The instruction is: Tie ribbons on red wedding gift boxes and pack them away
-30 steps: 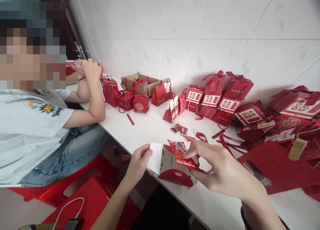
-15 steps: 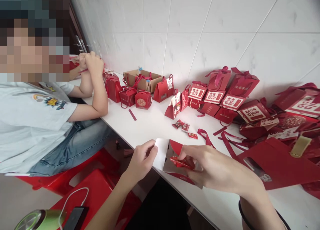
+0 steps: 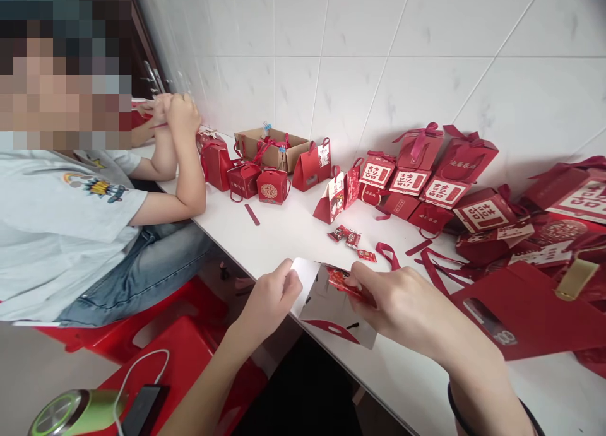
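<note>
My left hand (image 3: 274, 291) pinches the white flap (image 3: 305, 281) of an unfolded paper gift box (image 3: 324, 303), just over the table's front edge. Its pale inside faces up, and a red flap (image 3: 329, 329) with a slot hangs at the near side. Inside the box's far edge, my right hand (image 3: 402, 300) is closed on a red printed piece (image 3: 345, 283); whether this is a wrapped sweet or part of the box I cannot tell. Beyond the box lie several small wrapped sweets (image 3: 350, 239) and a loose red ribbon (image 3: 388, 257).
Finished red gift boxes (image 3: 411, 180) are stacked along the wall. A flat red box (image 3: 525, 313) lies at the right, a cardboard box (image 3: 272, 151) stands further back. At left sits a person (image 3: 71, 228); below, a red stool (image 3: 175, 354) holds a phone (image 3: 144, 407) and green-sided container (image 3: 76, 414).
My right hand has raised the red printed piece slightly toward the box's far edge. More of the pale inside and the slotted near flap shows. The left hand keeps its hold.
</note>
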